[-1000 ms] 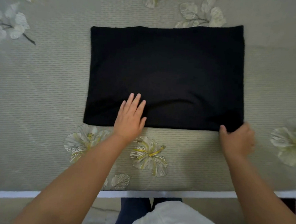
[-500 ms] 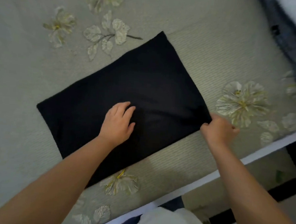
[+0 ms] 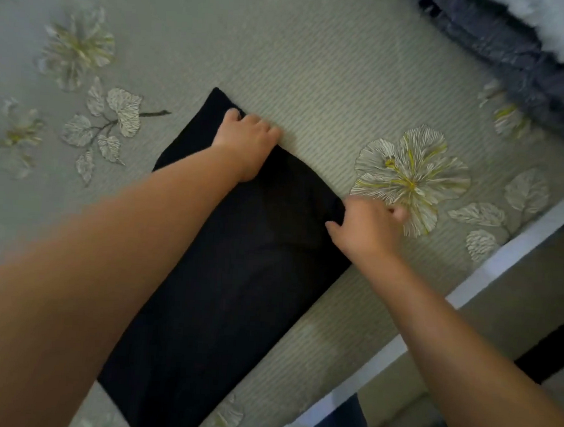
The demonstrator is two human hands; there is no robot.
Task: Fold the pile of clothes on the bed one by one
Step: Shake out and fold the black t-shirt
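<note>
Hands grip one short end of the flat black rectangular folded cloth [image 3: 237, 276] on the floral bedsheet [image 3: 316, 67]: left hand [image 3: 249, 138] and right hand [image 3: 365, 225] pinch its corners. Next, probably, folding that end across.

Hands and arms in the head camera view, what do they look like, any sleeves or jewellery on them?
Both forearms are bare right up to the frame edge, no sleeves showing. The left hand and right hand wear no gloves, and no watch, bracelet or ring is visible. Fine detail is blurred.
</note>
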